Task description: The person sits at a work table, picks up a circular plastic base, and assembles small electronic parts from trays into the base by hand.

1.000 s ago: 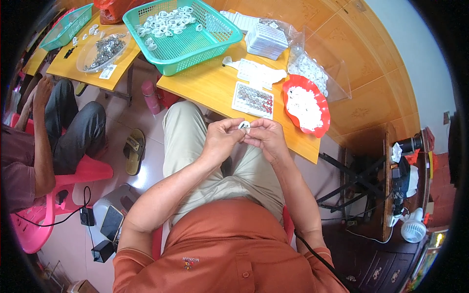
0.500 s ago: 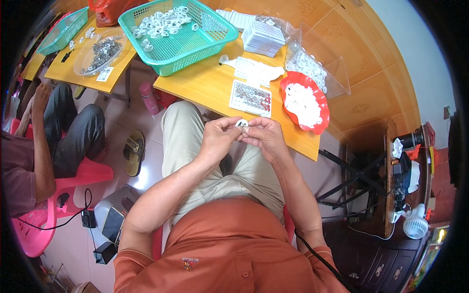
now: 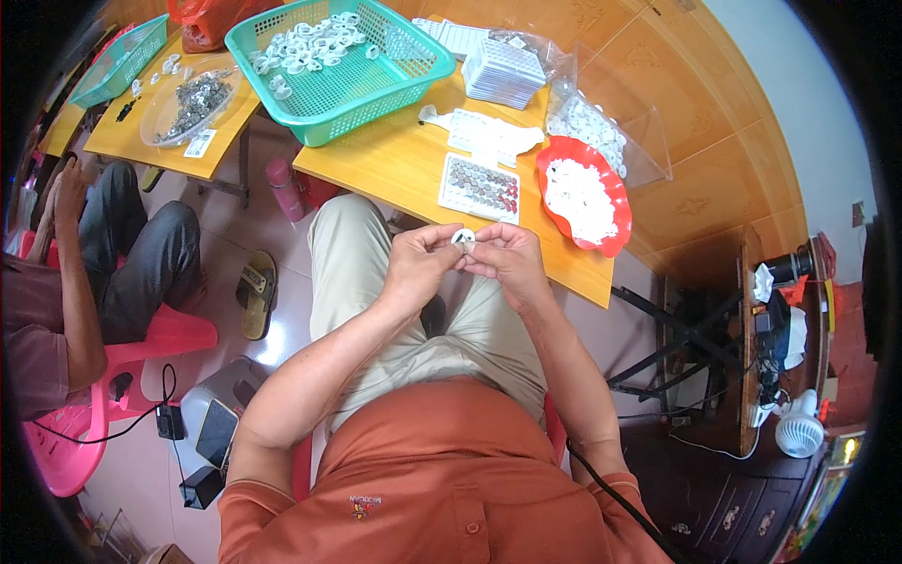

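Looking down, I see a yellow tabletop (image 3: 376,169), teal basket (image 3: 366,110) far left, red dish (image 3: 621,204) right, and a tray (image 3: 465,209) of small discs between. Before the near edge, left hand (image 3: 413,268) and right hand (image 3: 512,263) share a narrow grip on one white piece (image 3: 463,236), slightly turned since half a second ago, still being handled, partly finger-covered.

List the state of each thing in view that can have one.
Left hand, pinching the small white part
Right hand, also gripping it
Green basket, partly filled with white parts
Red dish, heaped with white pieces
White tray, holding rows of round pieces
White stack, neatly piled
Small fan, running or off unclear
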A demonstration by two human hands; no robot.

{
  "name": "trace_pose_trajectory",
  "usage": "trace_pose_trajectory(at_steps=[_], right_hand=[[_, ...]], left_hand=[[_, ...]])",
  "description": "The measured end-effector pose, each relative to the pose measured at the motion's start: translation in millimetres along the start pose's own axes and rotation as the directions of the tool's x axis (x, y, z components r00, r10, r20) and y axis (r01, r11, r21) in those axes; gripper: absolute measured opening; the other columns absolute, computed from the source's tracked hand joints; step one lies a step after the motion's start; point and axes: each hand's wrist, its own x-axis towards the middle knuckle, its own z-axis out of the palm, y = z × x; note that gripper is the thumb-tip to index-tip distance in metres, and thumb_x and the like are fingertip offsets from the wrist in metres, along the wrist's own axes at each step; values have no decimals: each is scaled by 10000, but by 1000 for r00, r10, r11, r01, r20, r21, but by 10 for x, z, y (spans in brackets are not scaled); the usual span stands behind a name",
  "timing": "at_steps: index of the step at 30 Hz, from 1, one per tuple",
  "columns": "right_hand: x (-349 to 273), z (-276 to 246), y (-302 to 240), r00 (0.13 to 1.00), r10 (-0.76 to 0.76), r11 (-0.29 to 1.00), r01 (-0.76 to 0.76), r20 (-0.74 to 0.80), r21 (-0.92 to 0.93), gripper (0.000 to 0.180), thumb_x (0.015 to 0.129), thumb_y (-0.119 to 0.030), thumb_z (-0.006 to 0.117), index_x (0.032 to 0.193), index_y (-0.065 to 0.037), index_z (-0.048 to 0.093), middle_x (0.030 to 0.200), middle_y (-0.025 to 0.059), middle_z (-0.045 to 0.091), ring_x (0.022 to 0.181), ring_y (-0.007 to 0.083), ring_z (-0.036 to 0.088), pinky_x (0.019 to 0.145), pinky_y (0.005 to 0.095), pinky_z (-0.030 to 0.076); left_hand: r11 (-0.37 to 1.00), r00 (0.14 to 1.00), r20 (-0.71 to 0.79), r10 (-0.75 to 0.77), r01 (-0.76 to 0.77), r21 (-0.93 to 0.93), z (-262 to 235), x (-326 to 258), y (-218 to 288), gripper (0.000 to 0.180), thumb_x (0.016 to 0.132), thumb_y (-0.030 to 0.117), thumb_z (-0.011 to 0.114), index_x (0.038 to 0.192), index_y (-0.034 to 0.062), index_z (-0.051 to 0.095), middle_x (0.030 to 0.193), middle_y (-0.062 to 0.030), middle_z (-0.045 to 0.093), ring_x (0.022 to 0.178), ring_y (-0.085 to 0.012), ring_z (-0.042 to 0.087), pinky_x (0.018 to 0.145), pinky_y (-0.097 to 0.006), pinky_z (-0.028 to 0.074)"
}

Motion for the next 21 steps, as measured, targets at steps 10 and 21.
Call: trace_pose_trajectory(at_steps=[10,21], right_hand=[[-2,36,33,998,-58,998,58,-30,-19,131,836,-6,671,947,13,603,844,106,693,699,157,690,643,254,577],[-71,40,-15,1000,-21,1000,22,-7,12,156,846,-29,670,987,10,615,883,119,695,727,174,697,678,267,582]], left_hand=[[1000,1000,-4,5,-5,1,-15,5,-3,271,888,-7,609,1152,-66,626,838,-16,633,716,-63,594,682,-192,518],[998,998,-23,-52,51,-32,-9,10,43,220,883,2,626,1097,-47,650,833,-30,656,685,-71,599,654,-189,505]])
